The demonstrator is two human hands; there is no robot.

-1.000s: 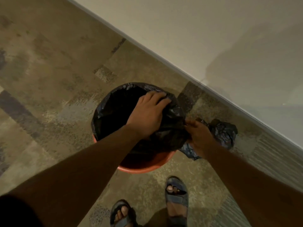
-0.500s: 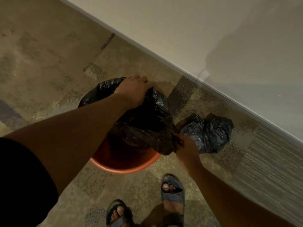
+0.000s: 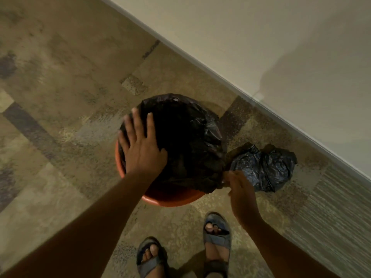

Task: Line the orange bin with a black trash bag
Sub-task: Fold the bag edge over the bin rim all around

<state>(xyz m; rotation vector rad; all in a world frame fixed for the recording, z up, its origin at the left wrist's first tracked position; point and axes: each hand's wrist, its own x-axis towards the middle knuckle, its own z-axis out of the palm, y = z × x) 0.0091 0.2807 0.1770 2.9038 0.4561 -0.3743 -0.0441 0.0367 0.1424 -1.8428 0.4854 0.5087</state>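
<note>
The black trash bag [image 3: 186,149] sits in the mouth of the orange bin [image 3: 172,198], which stands on the floor [image 3: 60,97] right in front of my feet. The bag covers the far rim and both sides. The near rim, the part closest to me, is bare orange. My left hand [image 3: 140,149] lies flat on the left side of the bag with the fingers spread wide, holding nothing. My right hand [image 3: 241,189] is at the bag's loose near-right corner. It looks like it pinches the edge there, but it is blurry and I cannot tell for sure. That loose edge hangs just above the bare rim, so I think it must come down toward me, and my right hand is nearer. Another crumpled bag [image 3: 263,169] lies beside the bin, near the wall [image 3: 261,37].
</note>
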